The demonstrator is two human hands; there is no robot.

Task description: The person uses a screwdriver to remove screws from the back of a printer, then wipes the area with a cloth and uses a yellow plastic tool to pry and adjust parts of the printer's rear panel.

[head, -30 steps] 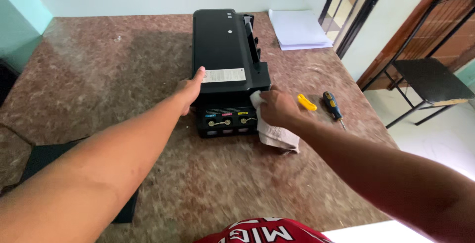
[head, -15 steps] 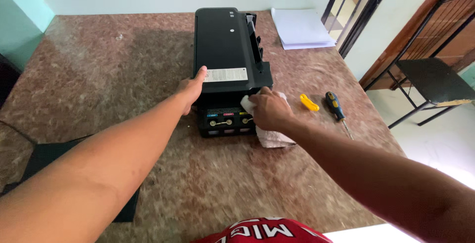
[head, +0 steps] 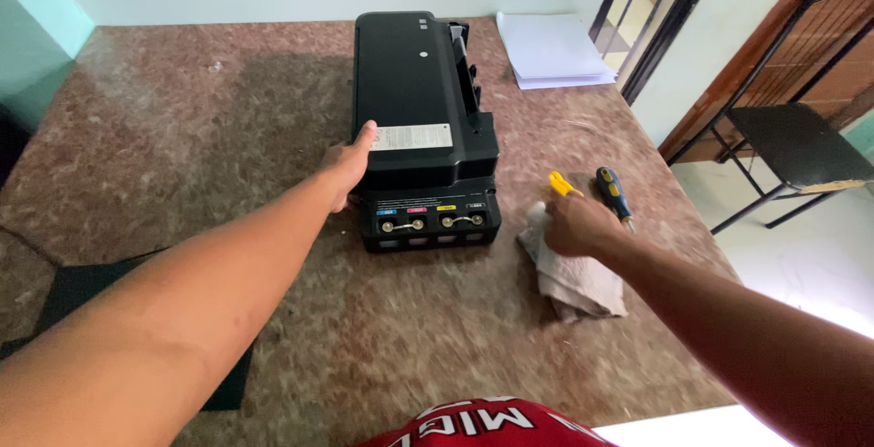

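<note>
The left hand (head: 348,167) rests flat against the black printer (head: 421,128); the right hand (head: 577,225), seemingly closed, grips a grey rag (head: 578,279) beside two screwdrivers (head: 614,192).

black printer (head: 414,110), crumpled grey cloth (head: 578,279)

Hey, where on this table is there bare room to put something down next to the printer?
Widest bare stretch: the table left of the printer, up to the wall. Also open: the front strip between the printer and the table's near edge. Crowded: right of the printer, with the right hand on the cloth, the screwdrivers and the paper stack.
</note>
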